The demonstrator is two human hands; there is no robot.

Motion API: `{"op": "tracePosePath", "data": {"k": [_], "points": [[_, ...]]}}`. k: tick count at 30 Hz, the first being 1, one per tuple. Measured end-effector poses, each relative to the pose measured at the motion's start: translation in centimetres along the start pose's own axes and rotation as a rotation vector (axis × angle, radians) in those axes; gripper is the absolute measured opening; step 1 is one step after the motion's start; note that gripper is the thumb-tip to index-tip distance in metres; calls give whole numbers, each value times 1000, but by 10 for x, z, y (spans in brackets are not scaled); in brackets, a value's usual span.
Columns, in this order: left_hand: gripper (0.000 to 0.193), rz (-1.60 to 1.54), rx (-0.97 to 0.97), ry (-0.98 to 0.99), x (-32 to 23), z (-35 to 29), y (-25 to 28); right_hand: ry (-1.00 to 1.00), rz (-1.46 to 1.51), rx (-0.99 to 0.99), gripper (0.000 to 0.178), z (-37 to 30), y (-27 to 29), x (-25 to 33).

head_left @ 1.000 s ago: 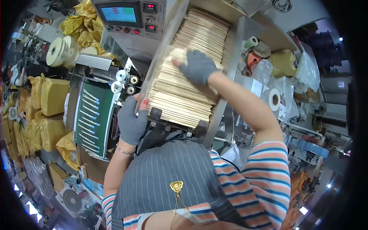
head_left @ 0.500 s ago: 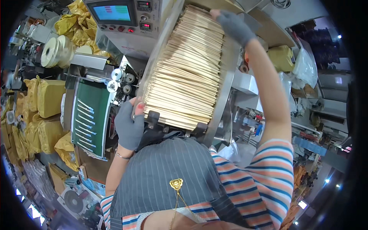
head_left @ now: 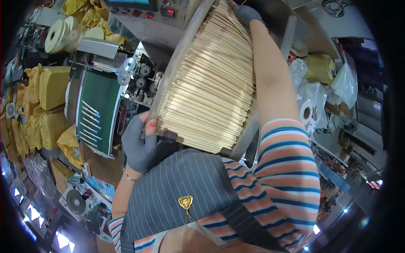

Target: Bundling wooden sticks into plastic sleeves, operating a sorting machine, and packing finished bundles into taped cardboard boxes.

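A thick stack of pale wooden sticks (head_left: 206, 86) lies crosswise in a tray with a clear side wall (head_left: 179, 55). At the tray's near left corner, my left hand (head_left: 141, 143), in a grey fingerless glove, is closed on that wall, the thumb on the near side. My right hand (head_left: 248, 16), gloved the same way, is at the far right end of the stack against the sticks. Its thumb tip shows, but the other fingers are mostly hidden. The right forearm covers part of the stack's right edge. Dark brackets (head_left: 168, 137) hold the near end.
Left of the tray stand metal rollers (head_left: 141, 76) and a green conveyor belt (head_left: 99, 97) carrying several slim wrapped pieces. A control panel (head_left: 162, 14) is beyond. Yellow sacks (head_left: 55, 88) are piled at far left; plastic bags (head_left: 344, 86) hang at right.
My right hand has shifted farther away along the stack, and its arm now lies nearer the sticks. The view has tilted, and the far sticks lie more slanted. My left hand keeps its place.
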State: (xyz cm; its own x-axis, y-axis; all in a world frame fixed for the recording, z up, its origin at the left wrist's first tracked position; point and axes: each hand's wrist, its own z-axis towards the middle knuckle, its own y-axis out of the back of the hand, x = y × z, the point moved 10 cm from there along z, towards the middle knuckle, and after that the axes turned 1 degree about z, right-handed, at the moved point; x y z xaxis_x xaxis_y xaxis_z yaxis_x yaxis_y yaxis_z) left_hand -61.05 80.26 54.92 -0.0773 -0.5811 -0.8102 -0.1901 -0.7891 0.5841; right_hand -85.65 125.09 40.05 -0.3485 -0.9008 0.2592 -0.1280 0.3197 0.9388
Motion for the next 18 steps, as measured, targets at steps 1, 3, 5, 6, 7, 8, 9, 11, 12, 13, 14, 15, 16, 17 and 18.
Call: {"op": "tracePosePath", "data": {"k": [1,3,5,6,7,8,9,11,12,13,14,15,16,17,18], "points": [[20,4,6,4,-2,2,0,2,1,12,86,-8,1,6],[20,5,9,9,-1,7,-2,-87,48,109,90,-23,0,11],[20,12,-21,-80,-5,8,0,-183,60,131,93,-42,2,15],[20,12,-30,-94,-3,10,0,-170,107,157,93,-57,4,22],[20,11,-34,-102,-4,8,1,-153,156,182,93,-68,5,33],[20,9,-40,-92,-4,6,2,-137,132,248,90,-76,-2,40],[20,7,-46,-84,-4,5,2,-138,133,234,90,-85,-1,42],[22,-33,-103,-146,-8,0,5,3,201,275,88,-109,-2,61],[22,-45,-91,-149,-10,-1,5,72,234,294,88,-124,-4,68],[23,-60,-80,-153,-10,-1,4,142,261,311,89,-138,-2,76],[24,-61,-74,-167,-12,-1,3,208,291,326,89,-153,1,84],[24,-65,-71,-189,-14,-2,2,272,322,340,90,-168,3,91],[24,-55,-84,-202,-16,-3,3,323,189,519,111,-190,-3,105],[25,-44,-105,-208,-14,-3,7,429,92,547,129,-223,4,136],[26,-23,-108,-201,-11,-6,8,410,-54,511,137,-262,10,151]]}}
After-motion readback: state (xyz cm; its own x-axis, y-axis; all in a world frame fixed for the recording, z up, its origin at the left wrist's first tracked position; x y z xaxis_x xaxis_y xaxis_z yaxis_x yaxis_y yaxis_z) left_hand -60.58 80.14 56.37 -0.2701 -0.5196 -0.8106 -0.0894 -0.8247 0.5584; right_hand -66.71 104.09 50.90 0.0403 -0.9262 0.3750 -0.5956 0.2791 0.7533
